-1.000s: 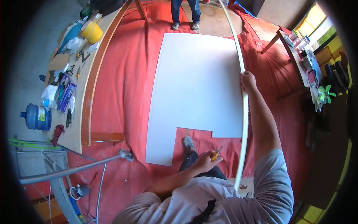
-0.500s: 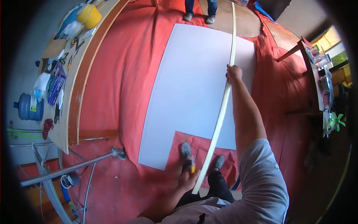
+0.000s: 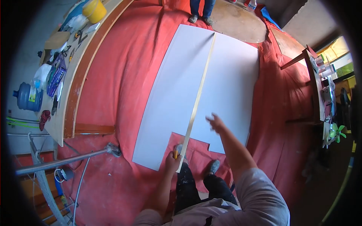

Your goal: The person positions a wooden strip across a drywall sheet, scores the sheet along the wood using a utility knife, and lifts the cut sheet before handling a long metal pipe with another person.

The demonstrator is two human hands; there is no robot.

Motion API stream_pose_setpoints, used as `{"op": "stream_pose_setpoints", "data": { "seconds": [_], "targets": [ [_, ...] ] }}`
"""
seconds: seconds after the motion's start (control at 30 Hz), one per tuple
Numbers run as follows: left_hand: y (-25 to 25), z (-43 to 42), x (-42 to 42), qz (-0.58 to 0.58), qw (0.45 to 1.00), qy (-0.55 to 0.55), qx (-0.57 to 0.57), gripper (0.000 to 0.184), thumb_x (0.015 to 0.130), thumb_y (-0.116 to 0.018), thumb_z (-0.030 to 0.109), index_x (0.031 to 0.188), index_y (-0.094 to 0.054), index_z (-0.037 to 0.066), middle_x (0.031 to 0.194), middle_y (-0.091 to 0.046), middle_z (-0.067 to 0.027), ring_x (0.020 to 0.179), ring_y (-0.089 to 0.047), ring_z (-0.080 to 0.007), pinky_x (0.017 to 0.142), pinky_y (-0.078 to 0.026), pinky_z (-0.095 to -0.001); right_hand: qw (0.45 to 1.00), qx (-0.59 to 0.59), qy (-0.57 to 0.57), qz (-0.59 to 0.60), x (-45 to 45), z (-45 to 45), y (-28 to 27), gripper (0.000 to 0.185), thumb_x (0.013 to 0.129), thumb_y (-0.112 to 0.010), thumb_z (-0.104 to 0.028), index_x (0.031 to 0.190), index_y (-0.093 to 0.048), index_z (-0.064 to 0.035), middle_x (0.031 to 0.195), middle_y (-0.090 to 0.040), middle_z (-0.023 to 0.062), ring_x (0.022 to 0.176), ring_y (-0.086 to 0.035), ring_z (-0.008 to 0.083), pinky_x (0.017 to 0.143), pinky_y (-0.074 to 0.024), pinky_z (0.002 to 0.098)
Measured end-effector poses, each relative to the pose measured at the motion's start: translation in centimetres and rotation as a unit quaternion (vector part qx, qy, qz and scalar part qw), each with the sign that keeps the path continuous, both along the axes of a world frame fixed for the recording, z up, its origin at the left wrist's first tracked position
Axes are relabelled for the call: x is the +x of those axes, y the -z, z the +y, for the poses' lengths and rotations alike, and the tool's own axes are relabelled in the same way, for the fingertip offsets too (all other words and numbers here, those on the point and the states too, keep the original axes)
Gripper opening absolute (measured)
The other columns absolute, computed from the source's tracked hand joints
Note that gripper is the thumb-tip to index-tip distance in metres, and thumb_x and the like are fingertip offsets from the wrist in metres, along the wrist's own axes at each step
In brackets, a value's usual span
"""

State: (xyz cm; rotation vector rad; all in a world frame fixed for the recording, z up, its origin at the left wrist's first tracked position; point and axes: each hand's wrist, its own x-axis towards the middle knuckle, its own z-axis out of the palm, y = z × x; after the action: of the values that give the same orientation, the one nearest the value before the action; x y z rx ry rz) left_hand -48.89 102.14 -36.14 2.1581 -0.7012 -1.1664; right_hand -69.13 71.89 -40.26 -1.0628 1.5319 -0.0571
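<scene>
My left hand [image 3: 172, 163] is closed round a small yellow tool [image 3: 175, 153], its kind too small to make out. Against that hand is the near end of a long, pale, thin strip [image 3: 198, 96]; whether the fingers also grip it I cannot tell. The strip runs lengthwise over a large white board [image 3: 169, 83] on the floor, and its far end casts a shadow there. A rectangular notch is cut into the board's near edge, around my feet. My right hand [image 3: 216, 123] hovers over the board, right of the strip, fingers apart and holding nothing.
Red sheeting [image 3: 109, 83] covers the floor. A workbench [image 3: 69, 116] with a yellow bucket [image 3: 92, 10] and tools stands left, near a metal tube frame [image 3: 64, 163]. At the right is a cluttered table [image 3: 315, 86]. Another person's feet [image 3: 200, 19] are beyond the board.
The strip has come down and left from a raised position onto the board. My right hand has let go of it and drawn back nearer. My left hand has moved forward and left.
</scene>
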Motion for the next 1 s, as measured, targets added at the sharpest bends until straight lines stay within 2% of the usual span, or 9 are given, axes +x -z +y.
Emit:
{"op": "stream_pose_setpoints", "data": {
  "seconds": [0.13, 0.3, 0.4, 0.6, 0.67, 0.73, 0.8, 0.9, 1.0],
  "targets": [
    [4.2, -0.4, -2.0, 0.018, 0.998, -0.032, 0.041, 0.037, 0.081, -0.081, 0.025, 0.109, -0.067, 0.004, 0.1, -0.073, -0.0169, 0.095, -0.071, -0.0371, 0.084, -0.055, -0.0445, 0.986, 0.103, -0.095, 0.093, -13.7, 15.6, 3.4, 0.064, 0.097, -0.067, -0.016, 0.154, -0.038, -0.0143, 0.098, -0.068, 0.0069, 0.076, -0.059, 0.0143, 0.056, -0.049, 0.0321],
    [5.7, -6.0, -2.5, 0.005, 0.999, -0.032, 0.028, 0.036, 0.082, -0.08, 0.024, 0.108, -0.066, 0.004, 0.103, -0.073, -0.0169, 0.099, -0.07, -0.0362, 0.085, -0.055, -0.0452, 0.958, 0.159, -0.133, 0.2, -36.0, 33.8, 4.4, 0.053, 0.092, -0.072, -0.041, 0.134, -0.063, -0.0089, 0.109, -0.069, 0.0178, 0.091, -0.07, 0.0292, 0.074, -0.0599, 0.048],
    [7.9, -6.8, -1.3, -0.064, 0.995, 0.039, 0.062, 0.032, 0.085, -0.076, 0.024, 0.108, -0.065, 0.004, 0.104, -0.072, -0.0204, 0.099, -0.069, -0.0405, 0.085, -0.054, -0.0474, 0.925, 0.249, 0.004, 0.289, -39.0, 35.2, -6.8, 0.071, 0.087, -0.077, -0.039, 0.143, -0.054, -0.0025, 0.116, -0.07, 0.0185, 0.093, -0.07, 0.0303, 0.067, -0.0603, 0.0419],
    [6.7, -2.8, -1.7, -0.148, 0.973, 0.053, 0.17, 0.031, 0.093, -0.063, 0.023, 0.116, -0.063, 0.002, 0.106, -0.071, -0.0244, 0.1, -0.069, -0.0408, 0.089, -0.056, -0.0465, 0.939, 0.21, 0.069, 0.265, -47.5, 38.2, -6.6, 0.072, 0.089, -0.075, -0.038, 0.149, -0.049, -0.0057, 0.112, -0.071, 0.0189, 0.085, -0.072, 0.0292, 0.063, -0.0603, 0.0438],
    [8.1, 2.4, -2.3, -0.082, 0.977, 0.026, 0.193, 0.037, 0.097, -0.059, 0.029, 0.121, -0.062, 0.0, 0.117, -0.069, -0.0272, 0.11, -0.067, -0.0432, 0.093, -0.054, -0.05, 0.948, 0.193, 0.035, 0.249, -48.2, 37.4, -6.8, 0.072, 0.089, -0.075, -0.037, 0.149, -0.049, -0.0054, 0.109, -0.072, 0.0192, 0.081, -0.072, 0.0293, 0.062, -0.0601, 0.0437],
    [1.2, 5.7, -5.1, 0.055, 0.963, 0.0, 0.265, 0.037, 0.098, -0.057, 0.027, 0.125, -0.06, 0.002, 0.118, -0.068, -0.0264, 0.111, -0.067, -0.0424, 0.092, -0.054, -0.05, 0.954, 0.182, 0.001, 0.24, -47.8, 35.9, -8.1, 0.072, 0.089, -0.076, -0.038, 0.148, -0.05, -0.0053, 0.107, -0.072, 0.0192, 0.078, -0.072, 0.0288, 0.061, -0.0595, 0.0436],
    [-0.8, 10.4, -7.8, -0.117, 0.949, 0.118, 0.269, 0.04, 0.095, -0.059, 0.022, 0.131, -0.057, 0.004, 0.119, -0.068, -0.0262, 0.112, -0.067, -0.0408, 0.092, -0.054, -0.0493, 0.954, 0.174, -0.03, 0.243, -46.7, 33.6, -10.3, 0.072, 0.089, -0.076, -0.038, 0.147, -0.05, -0.0053, 0.103, -0.073, 0.019, 0.074, -0.071, 0.0278, 0.06, -0.0585, 0.0436],
    [-2.2, 16.7, -9.4, -0.074, 0.918, 0.194, 0.337, 0.048, 0.089, -0.063, 0.017, 0.135, -0.054, 0.003, 0.122, -0.066, -0.0266, 0.114, -0.067, -0.041, 0.093, -0.054, -0.0492, 0.966, 0.172, 0.023, 0.191, -45.7, 32.3, -10.8, 0.071, 0.091, -0.074, -0.039, 0.151, -0.047, -0.0119, 0.096, -0.072, 0.0145, 0.071, -0.068, 0.0248, 0.059, -0.0567, 0.0425],
    [-4.3, 18.6, -10.1, -0.033, 0.928, 0.131, 0.347, 0.054, 0.084, -0.065, 0.013, 0.136, -0.054, 0.002, 0.125, -0.065, -0.0275, 0.116, -0.066, -0.0424, 0.095, -0.053, -0.0491, 0.979, 0.085, -0.089, 0.165, -42.9, 29.2, -12.8, 0.067, 0.091, -0.075, -0.039, 0.145, -0.053, -0.0058, 0.103, -0.072, 0.0161, 0.077, -0.069, 0.0227, 0.065, -0.0574, 0.0396]
  ]
}}
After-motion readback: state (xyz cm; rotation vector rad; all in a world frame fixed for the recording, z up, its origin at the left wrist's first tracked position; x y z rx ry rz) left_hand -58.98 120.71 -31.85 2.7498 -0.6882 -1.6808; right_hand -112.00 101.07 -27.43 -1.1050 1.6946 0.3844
